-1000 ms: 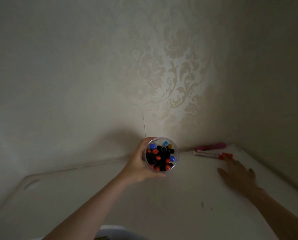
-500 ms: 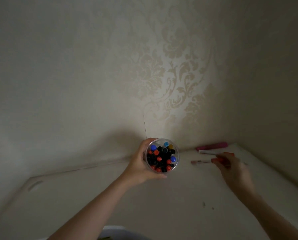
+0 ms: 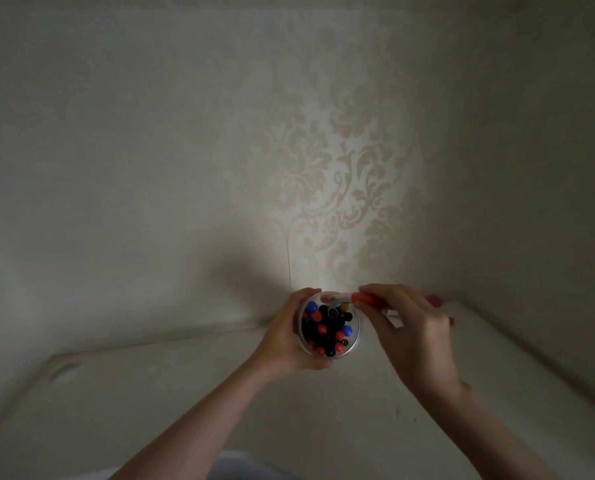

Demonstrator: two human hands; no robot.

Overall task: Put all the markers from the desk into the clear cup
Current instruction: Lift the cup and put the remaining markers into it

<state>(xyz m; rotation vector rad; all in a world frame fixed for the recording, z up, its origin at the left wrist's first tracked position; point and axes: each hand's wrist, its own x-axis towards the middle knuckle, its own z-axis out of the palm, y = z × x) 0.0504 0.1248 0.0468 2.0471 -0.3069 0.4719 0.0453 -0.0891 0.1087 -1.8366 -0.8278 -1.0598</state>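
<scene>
Markers crowd the clear cup, caps up in black, red and blue, with little free room showing between them. Left hand wraps the cup's side, fingers curled round the wall, holding it near the back of the pale table; whether the base rests on the surface cannot be told from this angle. Right hand pinches a red-capped marker, fingers clamped on the red end, the pale barrel lying nearly level across the far rim of the cup. One more pinkish marker lies by the wall behind the right hand, mostly hidden. Light is dim and detail soft. Judgement: the task is nearly finished, this marker about to go in and at least one left on the table. Risks from here: the barrel is sideways, so unless it is tipped upright it will bridge the rim and roll off. The packed caps may block the tip, and pushing hard could wedge it or lift a neighbour out. A shove against the rim could tilt the cup in the left hand's grip and spill the lot. The leftover marker, half out of sight, could be overlooked.
</scene>
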